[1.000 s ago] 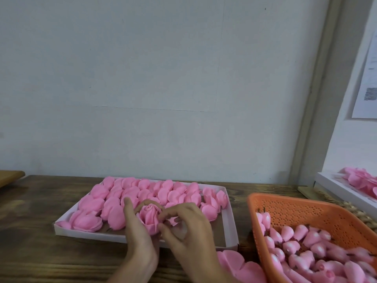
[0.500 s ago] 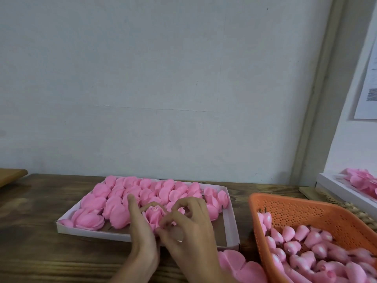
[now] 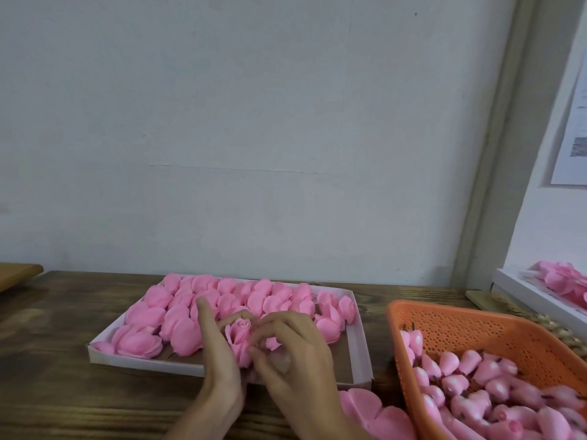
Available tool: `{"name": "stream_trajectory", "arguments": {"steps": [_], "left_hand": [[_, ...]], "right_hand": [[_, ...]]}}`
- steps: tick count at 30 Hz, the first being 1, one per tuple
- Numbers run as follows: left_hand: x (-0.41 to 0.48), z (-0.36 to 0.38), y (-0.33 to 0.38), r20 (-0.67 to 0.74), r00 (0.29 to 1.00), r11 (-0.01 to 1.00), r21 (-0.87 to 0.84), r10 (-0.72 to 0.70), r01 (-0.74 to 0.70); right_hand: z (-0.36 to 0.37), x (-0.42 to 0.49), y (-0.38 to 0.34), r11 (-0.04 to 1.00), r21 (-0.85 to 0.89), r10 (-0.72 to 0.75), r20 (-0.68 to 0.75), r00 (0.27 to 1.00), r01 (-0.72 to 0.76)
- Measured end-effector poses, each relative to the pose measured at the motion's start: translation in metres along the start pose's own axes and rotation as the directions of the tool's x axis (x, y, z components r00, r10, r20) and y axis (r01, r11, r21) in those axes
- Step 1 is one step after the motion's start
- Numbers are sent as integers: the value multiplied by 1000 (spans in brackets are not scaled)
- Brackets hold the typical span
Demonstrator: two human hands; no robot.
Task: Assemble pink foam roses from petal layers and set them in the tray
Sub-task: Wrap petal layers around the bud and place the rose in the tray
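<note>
**Item 1, rose** [image 3: 239,336]: pink foam, bud centre up. Held between both hands above the tray's near edge, approx. mid-frame, not set down.

**Item 2, left hand** [image 3: 219,354]: cups the rose's left side. Thumb curled over the petals, one of its fingers [image 3: 203,312] straight and pointing up behind.

**Item 3, right hand** [image 3: 295,354]: curled round the rose's right side, tips pinching the outer petal. Palm side hidden, so exact contact can't be told.

**Item 4, tray** [image 3: 359,344]: shallow white card box w/ brown floor, lying on the counter. Finished roses [image 3: 178,312] packed in rows across the back and left. Bare floor shows at front right.

**Item 5, basket** [image 3: 476,325]: orange perforated plastic, just right of the tray. Holds pink buds [image 3: 470,366], heaped.

**Item 6, petal layers** [image 3: 371,408]: loose pink pcs on the counter, between the tray's front corner and the basket.

**Surface, counter** [image 3: 63,392]: dark stained wood, strong grain, running to the wall.

**Room:**
- wall [image 3: 254,122]: plain pale, faint horiz. line across it
- trim [image 3: 495,154]: grey vertical strip, at right
- printed sheet [image 3: 575,122]: stuck on the side wall, text unreadable
- second white tray [image 3: 533,296]: far right, w/ more pink pcs
- wooden board [image 3: 16,274]: edge only, far left
</note>
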State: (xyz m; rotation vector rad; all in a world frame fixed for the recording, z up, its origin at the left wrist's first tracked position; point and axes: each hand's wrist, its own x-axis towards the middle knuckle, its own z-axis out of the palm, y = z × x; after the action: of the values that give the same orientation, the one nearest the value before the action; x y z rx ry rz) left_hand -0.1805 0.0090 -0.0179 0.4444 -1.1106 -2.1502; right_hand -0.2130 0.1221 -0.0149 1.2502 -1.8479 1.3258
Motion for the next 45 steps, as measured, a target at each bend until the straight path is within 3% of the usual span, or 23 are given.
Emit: {"name": "stream_trajectory", "arguments": {"steps": [3,9,13,17,22,30,35,42,45], "left_hand": [[2,-1,-1,-8,1000,999,39,-9,9],[-1,-2,-4,52,997,998,-24,-52,53],[0,-2,-1,69,998,994,112,15,-23],[-3,1,3,107,984,938,301,144,-170],[-4,2,6,95,985,911,377,143,-168],[-14,11,13,7,997,926,371,79,-76],[-11,14,12,7,993,931,349,114,-109],[-8,12,13,45,998,940,335,48,-60],[-14,17,19,79,994,950,295,81,-101]], "right_hand": [[-2,1,2,997,29,65,62,996,-67],[0,2,1,998,58,-11,148,989,3],[0,2,1,997,77,-26,157,987,14],[-1,0,3,988,64,120,217,969,-137],[-2,2,2,950,115,247,293,924,-291],[0,6,6,915,224,275,261,925,-335],[-1,5,7,873,336,256,299,919,-353],[0,3,7,853,373,262,298,918,-365],[1,3,8,857,358,266,312,912,-372]]}}
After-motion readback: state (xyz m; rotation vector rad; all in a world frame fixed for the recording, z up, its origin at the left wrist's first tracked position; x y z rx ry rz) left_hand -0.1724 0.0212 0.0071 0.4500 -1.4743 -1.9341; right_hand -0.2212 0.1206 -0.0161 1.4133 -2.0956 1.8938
